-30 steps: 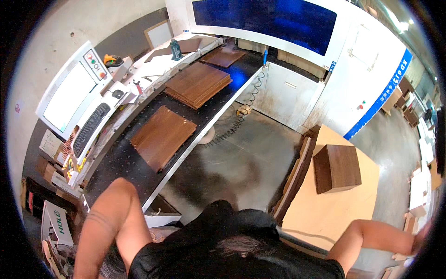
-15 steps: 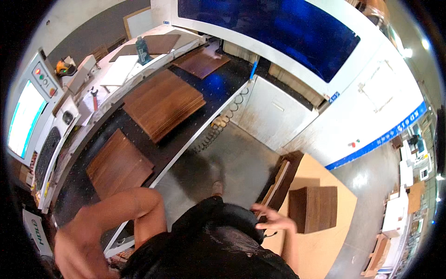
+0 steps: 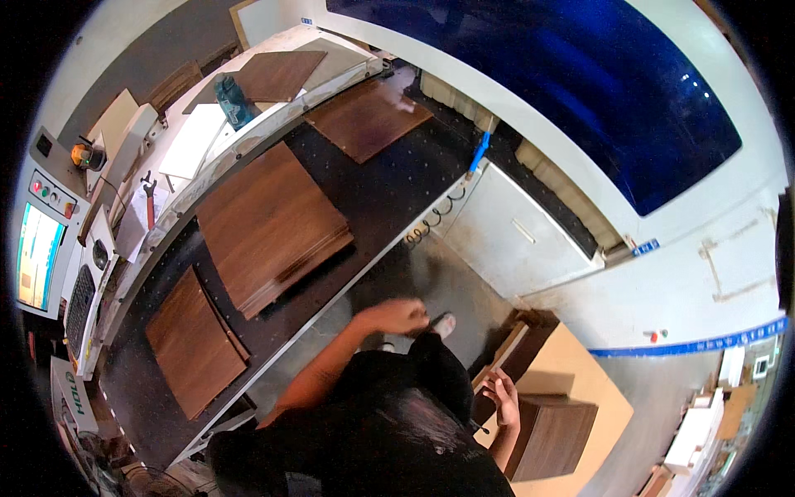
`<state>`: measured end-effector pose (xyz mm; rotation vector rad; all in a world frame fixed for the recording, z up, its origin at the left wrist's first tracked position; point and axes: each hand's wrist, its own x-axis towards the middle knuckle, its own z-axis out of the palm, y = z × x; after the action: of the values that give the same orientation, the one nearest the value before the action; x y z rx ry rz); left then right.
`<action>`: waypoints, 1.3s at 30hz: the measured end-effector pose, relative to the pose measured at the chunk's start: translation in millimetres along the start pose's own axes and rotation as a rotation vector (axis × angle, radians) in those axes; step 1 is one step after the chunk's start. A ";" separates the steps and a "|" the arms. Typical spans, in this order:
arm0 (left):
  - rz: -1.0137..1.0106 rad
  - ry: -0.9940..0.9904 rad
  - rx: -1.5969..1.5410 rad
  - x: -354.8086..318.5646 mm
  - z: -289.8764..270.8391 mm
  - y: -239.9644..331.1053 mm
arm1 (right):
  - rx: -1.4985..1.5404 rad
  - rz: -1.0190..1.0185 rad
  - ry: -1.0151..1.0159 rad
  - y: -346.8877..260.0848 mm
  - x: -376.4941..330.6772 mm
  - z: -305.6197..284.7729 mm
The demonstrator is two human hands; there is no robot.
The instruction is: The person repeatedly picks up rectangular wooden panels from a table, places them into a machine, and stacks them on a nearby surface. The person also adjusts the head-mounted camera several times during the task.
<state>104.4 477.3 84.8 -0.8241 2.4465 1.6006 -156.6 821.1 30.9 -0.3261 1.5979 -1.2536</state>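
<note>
My left hand [image 3: 399,316] is in front of my body, over the floor beside the worktable, touching no panel; motion blur hides how its fingers lie. My right hand [image 3: 503,398] hangs loosely bent at my right side, fingers apart and nothing in them, close to a stack of brown wood-grain boards [image 3: 556,439]. On the black worktable lie a stack of brown wood-grain panels [image 3: 269,219] in the middle, overlapping panels [image 3: 195,344] at the near left and a flatter panel [image 3: 368,120] at the far end.
A large white machine with a dark blue window [image 3: 571,74] stands behind the table. A blue air gun [image 3: 479,151] hangs on a coiled hose. At the left are a monitor [image 3: 39,257], a keyboard [image 3: 80,302], a red-handled tool [image 3: 150,203] and a bottle [image 3: 232,101]. A tan board [image 3: 609,389] lies at right.
My left hand has swung from the table's near-left end to the right, in front of my body. My right hand remains at my side, slightly lower. The view has shifted.
</note>
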 end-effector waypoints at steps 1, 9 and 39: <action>-0.057 -0.144 0.011 15.3 6.9 -16.7 | 0.006 -0.007 0.037 -11.5 20.0 -6.8; -0.238 0.015 -0.239 127.1 -26.6 2.9 | -0.320 -0.115 -0.171 -138.4 237.7 -31.5; -0.793 1.625 0.329 258.1 -331.2 -198.6 | -0.657 -0.197 -0.292 -412.6 554.3 242.4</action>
<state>49.7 29.8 -27.0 -3.1982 2.0181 -0.0138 -342.1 115.4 92.1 -1.0501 1.7073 -0.7388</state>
